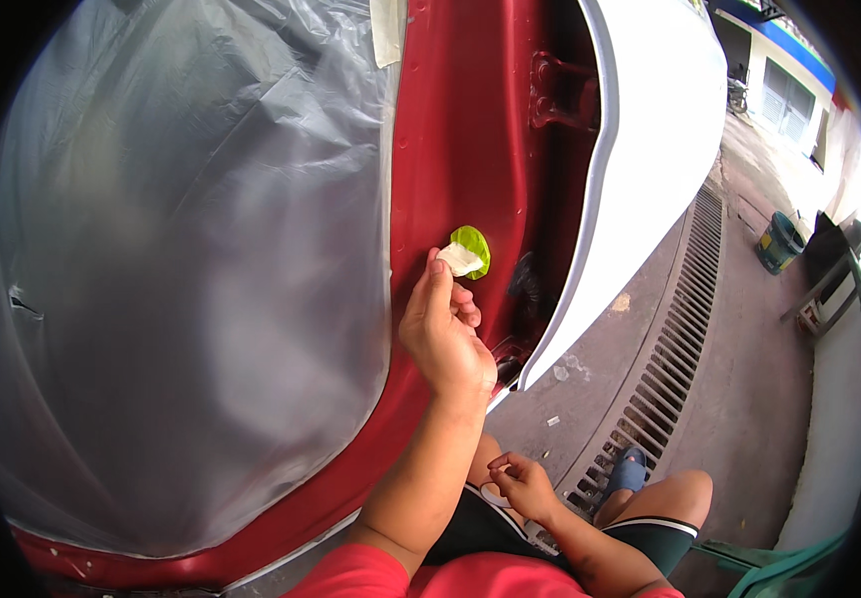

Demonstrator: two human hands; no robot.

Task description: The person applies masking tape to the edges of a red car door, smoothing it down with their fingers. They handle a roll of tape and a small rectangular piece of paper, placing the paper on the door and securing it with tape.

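My left hand (445, 334) reaches up to the red painted door frame of a car (450, 169). Thumb and fingertips pinch a small cream piece of masking tape (460, 260). Just behind that piece, a yellow-green patch of tape (472, 242) sits on the red metal. Low over my lap is my right hand (525, 488), its fingers curled together. A thin pale loop (495, 495) shows just under these fingers; whether they hold it is hard to make out.
Grey plastic sheeting (191, 269) covers the car's opening on the left. A white open door panel (640, 149) stands to the right of the frame. Beyond it, a drain grate (675, 349) runs along the concrete floor, with a dark bucket (779, 242) farther right.
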